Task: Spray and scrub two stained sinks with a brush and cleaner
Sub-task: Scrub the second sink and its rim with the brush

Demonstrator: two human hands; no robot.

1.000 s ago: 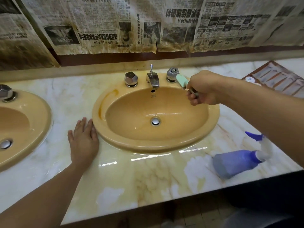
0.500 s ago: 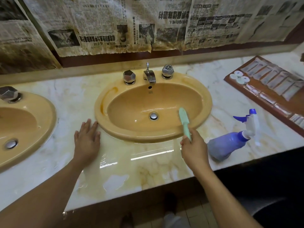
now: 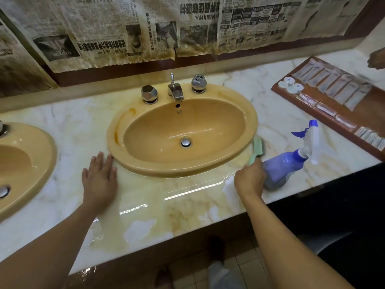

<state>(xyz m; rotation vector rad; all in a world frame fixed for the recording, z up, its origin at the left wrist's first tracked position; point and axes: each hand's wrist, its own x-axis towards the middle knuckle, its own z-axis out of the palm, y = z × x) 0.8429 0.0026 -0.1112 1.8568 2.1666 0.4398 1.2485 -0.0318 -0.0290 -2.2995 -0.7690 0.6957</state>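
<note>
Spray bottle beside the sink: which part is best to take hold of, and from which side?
Probably the narrow neck of the spray bottle, from above. It lies on its side on the counter, base toward the right hand, and the wide body keeps the neck off the surface. That hand holds the brush.

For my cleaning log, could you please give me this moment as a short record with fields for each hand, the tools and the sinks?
Left hand: flat on the glossy marble counter, beside the front-left rim of the oval mustard-yellow ceramic sink.
Right hand: grips the handle of the mint-green plastic brush.
Brush position: between the sink's right rim and the bottle, outside the basin.
Cleaner: blue plastic spray bottle, lying on its side on the counter.
Second sink: same colour, partly in view at left.
</note>
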